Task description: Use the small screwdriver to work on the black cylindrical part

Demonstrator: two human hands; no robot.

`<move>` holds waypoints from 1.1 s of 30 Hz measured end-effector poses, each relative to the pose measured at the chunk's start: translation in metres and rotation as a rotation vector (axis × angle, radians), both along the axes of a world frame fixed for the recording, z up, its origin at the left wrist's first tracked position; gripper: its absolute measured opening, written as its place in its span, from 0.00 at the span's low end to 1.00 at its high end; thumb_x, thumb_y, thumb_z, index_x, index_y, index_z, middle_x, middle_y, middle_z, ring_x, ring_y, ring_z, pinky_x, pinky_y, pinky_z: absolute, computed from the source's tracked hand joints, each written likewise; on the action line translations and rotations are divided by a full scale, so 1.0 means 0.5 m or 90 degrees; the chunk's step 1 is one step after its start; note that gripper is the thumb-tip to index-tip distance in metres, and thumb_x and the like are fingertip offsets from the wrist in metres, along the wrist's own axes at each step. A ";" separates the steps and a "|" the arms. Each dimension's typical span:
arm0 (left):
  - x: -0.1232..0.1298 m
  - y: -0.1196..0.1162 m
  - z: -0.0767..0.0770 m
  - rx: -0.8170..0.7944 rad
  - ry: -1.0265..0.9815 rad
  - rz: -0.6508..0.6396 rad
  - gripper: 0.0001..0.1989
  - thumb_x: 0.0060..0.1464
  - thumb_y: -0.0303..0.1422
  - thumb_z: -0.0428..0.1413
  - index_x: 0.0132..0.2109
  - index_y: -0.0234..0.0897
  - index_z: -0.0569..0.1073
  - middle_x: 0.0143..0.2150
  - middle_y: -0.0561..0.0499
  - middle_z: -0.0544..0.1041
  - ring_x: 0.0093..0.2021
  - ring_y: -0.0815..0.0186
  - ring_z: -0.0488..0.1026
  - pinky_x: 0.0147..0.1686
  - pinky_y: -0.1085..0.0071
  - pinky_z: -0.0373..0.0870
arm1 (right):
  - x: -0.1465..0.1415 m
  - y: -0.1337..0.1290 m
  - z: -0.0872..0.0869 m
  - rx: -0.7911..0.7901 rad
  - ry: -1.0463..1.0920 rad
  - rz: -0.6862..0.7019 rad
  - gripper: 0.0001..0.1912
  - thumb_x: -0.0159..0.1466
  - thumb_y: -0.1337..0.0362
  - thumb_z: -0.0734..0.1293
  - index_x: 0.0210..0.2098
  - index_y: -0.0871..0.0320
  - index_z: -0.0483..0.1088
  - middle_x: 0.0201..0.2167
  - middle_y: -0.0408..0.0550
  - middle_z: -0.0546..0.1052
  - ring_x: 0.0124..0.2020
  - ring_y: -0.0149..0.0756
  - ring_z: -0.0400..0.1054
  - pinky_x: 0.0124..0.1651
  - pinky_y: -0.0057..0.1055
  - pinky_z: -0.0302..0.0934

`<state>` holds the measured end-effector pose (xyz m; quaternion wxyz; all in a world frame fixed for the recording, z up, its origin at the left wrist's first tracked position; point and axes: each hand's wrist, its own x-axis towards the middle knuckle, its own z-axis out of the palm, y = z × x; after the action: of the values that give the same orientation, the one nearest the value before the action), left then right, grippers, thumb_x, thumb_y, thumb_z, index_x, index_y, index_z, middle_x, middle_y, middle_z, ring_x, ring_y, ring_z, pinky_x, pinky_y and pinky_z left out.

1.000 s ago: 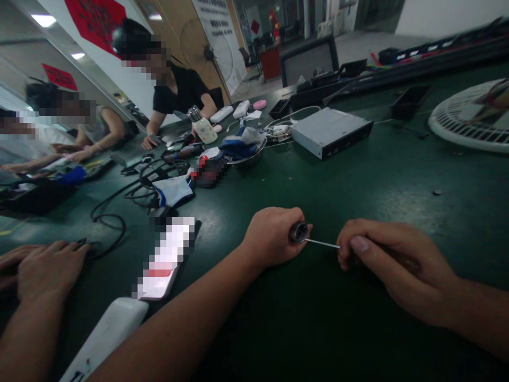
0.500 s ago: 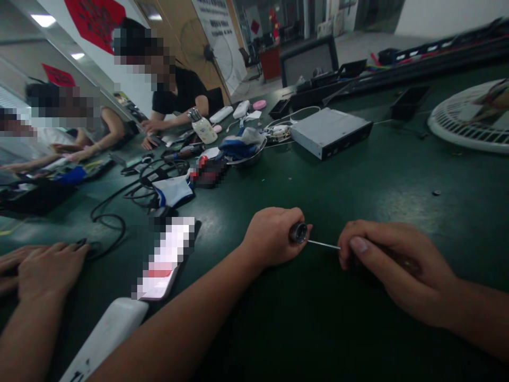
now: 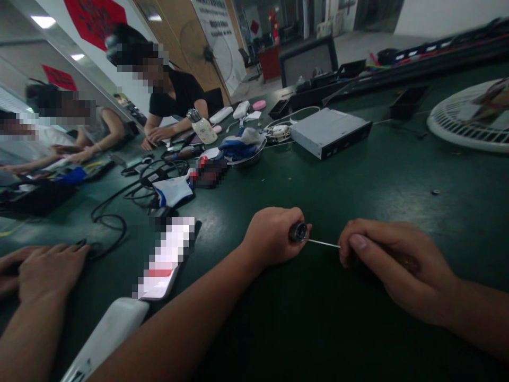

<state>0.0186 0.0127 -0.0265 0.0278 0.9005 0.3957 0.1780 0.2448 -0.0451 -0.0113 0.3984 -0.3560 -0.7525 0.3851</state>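
Across the counter (image 3: 302,185), fingers of the left hand (image 3: 270,236) wrap a dark tube (image 3: 298,232), while the right hand (image 3: 393,265) grips a thin rod (image 3: 324,243) pointing toward it.

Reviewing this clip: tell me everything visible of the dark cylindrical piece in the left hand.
The dark cylindrical piece looks slightly glossy; its material is unclear. Its round, hollow-looking end points roughly toward the camera. The left hand is wrapped around it, hiding the rest. A thin shaft extends to its lower right; contact cannot be told.
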 end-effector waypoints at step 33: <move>0.000 0.002 0.000 -0.007 0.001 -0.004 0.08 0.59 0.38 0.54 0.35 0.38 0.69 0.27 0.54 0.73 0.27 0.68 0.69 0.29 0.70 0.62 | -0.001 0.003 -0.007 -0.002 -0.004 -0.065 0.14 0.73 0.62 0.58 0.33 0.56 0.71 0.25 0.42 0.72 0.23 0.29 0.66 0.25 0.27 0.58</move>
<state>0.0187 0.0136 -0.0266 0.0327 0.9018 0.3938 0.1749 0.2442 -0.0434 -0.0149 0.4144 -0.3957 -0.7339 0.3647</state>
